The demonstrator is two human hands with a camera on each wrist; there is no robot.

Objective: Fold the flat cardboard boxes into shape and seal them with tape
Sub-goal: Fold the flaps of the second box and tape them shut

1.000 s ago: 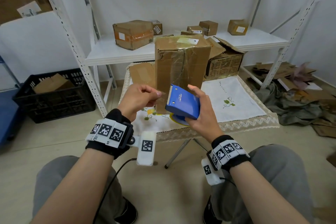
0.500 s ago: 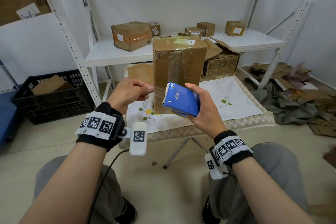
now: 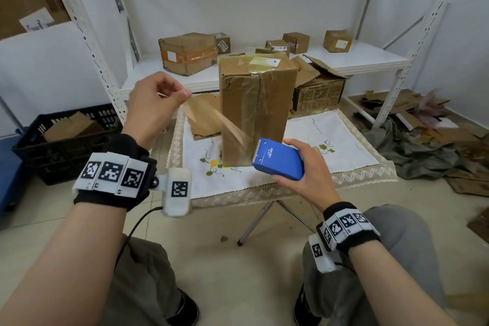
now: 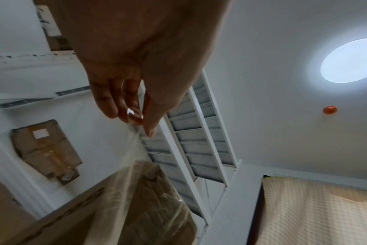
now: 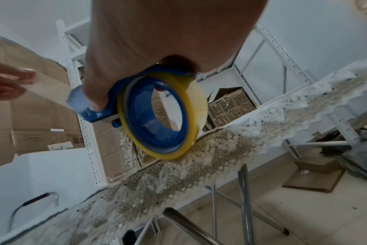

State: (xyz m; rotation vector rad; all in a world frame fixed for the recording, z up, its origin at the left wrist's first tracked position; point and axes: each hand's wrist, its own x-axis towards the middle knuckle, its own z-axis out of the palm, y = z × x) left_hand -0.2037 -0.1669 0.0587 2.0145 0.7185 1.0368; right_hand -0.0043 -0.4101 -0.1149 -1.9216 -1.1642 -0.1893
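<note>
Your tall cardboard box [image 3: 255, 111] stands upright on the small cloth-covered table [image 3: 352, 140], folded into shape, top flaps shut with glossy tape already across the top and down the near face. So folding looks done on this one; judging by that, you are adding one more strip, and laying it down, cutting and pressing are left. A flat cardboard piece [image 3: 203, 116] lies on the table just left of and behind the box, probably next to fold.

Behind, the white shelf [image 3: 370, 57] holds several closed boxes, and an open printed box [image 3: 317, 95] sits right of and beyond your box. A black crate [image 3: 60, 140] with cardboard sits on the floor far left, and a scrap pile [image 3: 428, 140] on the floor to the right. Nothing blocks the box's near face, but the printed box crowds its right side.

Your right hand [image 3: 307, 172] grips the blue tape dispenser [image 3: 277, 160] near the box's lower near corner, toothed edge pointing left; the right wrist view shows the yellowish roll [image 5: 163, 116] in it. Clear tape [image 3: 219, 124] stretches up-left from it, across the box's near face. Your left hand [image 3: 156, 103] pinches the tape's free end between thumb and fingertips [image 4: 134, 114], raised left of the box and not touching it.
</note>
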